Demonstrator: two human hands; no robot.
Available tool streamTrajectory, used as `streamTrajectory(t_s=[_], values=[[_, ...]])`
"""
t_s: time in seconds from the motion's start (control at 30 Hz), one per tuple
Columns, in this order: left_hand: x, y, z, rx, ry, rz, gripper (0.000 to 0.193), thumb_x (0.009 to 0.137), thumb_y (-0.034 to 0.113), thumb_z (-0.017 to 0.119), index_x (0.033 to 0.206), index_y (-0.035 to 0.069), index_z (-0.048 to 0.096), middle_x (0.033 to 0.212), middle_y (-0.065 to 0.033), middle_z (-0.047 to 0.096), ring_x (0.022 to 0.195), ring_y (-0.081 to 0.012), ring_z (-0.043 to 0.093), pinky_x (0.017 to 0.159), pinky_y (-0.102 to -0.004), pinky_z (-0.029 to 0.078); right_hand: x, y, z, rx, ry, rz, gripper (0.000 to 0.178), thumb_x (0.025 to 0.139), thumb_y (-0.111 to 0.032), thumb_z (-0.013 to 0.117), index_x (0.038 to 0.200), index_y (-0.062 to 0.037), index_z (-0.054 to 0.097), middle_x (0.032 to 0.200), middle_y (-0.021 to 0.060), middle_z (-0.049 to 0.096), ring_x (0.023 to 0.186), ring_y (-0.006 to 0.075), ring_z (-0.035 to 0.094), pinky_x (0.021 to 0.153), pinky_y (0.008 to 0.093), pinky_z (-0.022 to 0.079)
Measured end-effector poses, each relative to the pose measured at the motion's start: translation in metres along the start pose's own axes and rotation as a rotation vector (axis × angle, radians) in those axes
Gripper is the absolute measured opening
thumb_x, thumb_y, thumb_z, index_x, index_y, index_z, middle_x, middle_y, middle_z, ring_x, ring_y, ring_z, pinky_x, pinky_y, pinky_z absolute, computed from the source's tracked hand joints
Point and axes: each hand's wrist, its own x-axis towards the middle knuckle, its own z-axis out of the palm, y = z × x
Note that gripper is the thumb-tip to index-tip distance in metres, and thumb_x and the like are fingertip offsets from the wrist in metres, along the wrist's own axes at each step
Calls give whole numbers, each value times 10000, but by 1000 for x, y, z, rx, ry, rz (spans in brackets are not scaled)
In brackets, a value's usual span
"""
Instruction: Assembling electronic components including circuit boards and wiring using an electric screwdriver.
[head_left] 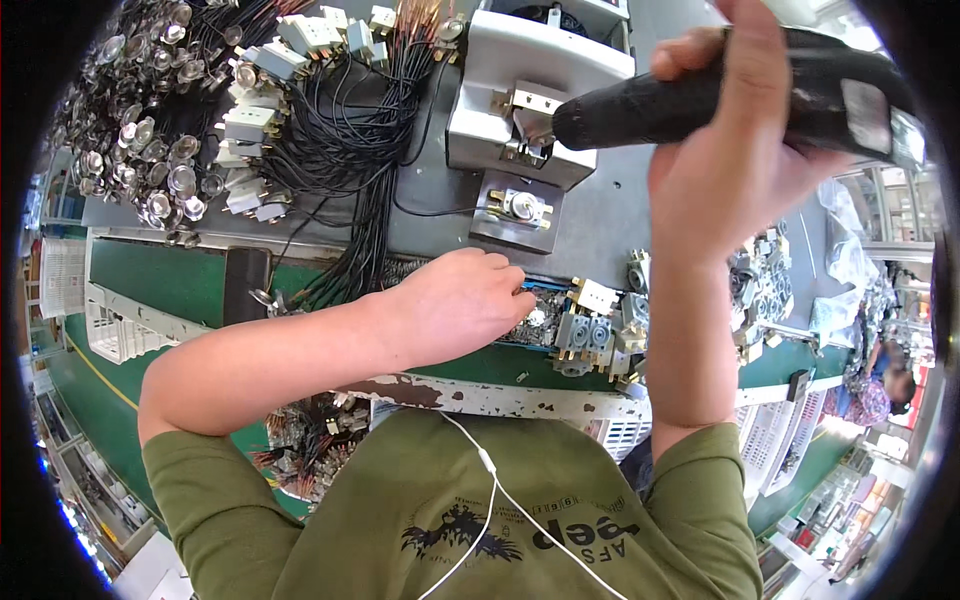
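Observation:
My right hand (735, 150) is wrapped round a black power screwdriver (650, 108). Its nose points left at a white fixture (500, 60), where a small white terminal piece (537, 101) sits. In front of that fixture, a metal block (512, 235) carries a white-and-brass socket part (522, 206) with a black wire running left. My left hand (465, 300) is low over a blue tray (548, 287) of small shiny metal parts. Its fingers are curled down, and whatever they hold is hidden.
Black wires (385, 130) with white connectors and many round metal-rimmed pieces (150, 150) cover the left of the grey bench. Several socket parts (590, 330) lie right of the tray. A black phone (247, 285) is at left; another person (885, 385) is at far right.

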Motion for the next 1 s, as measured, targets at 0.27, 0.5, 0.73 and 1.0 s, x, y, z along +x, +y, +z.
streamTrajectory(t_s=[0.27,0.5,0.73,1.0], values=[[-2,0,-3,-125,-76,-36,133,844,91,622,966,41,632,855,-78,604,890,-261,642,801,-402,531,-3,17,-5,-141,-148,74,158,983,-62,698,1067,6,582,771,85,633,552,145,593,524,280,485],[-2,0,-5,-115,-99,-22,146,836,97,626,969,36,639,868,-75,608,893,-257,641,810,-399,528,-10,9,9,-114,-105,122,254,972,14,684,1148,-2,501,873,101,650,585,147,611,533,281,502],[-3,0,-3,-113,-107,-14,139,835,95,627,967,58,653,890,-58,610,924,-235,633,826,-379,513,-14,17,9,-92,-79,114,281,979,34,667,1168,-21,466,926,111,651,607,147,620,528,271,499],[-4,-1,-2,-133,-118,-26,143,831,96,637,967,61,660,899,-57,617,927,-233,633,822,-378,508,1,32,0,-54,-244,-134,711,913,60,729,1400,-97,235,832,140,693,544,176,659,542,320,577]])
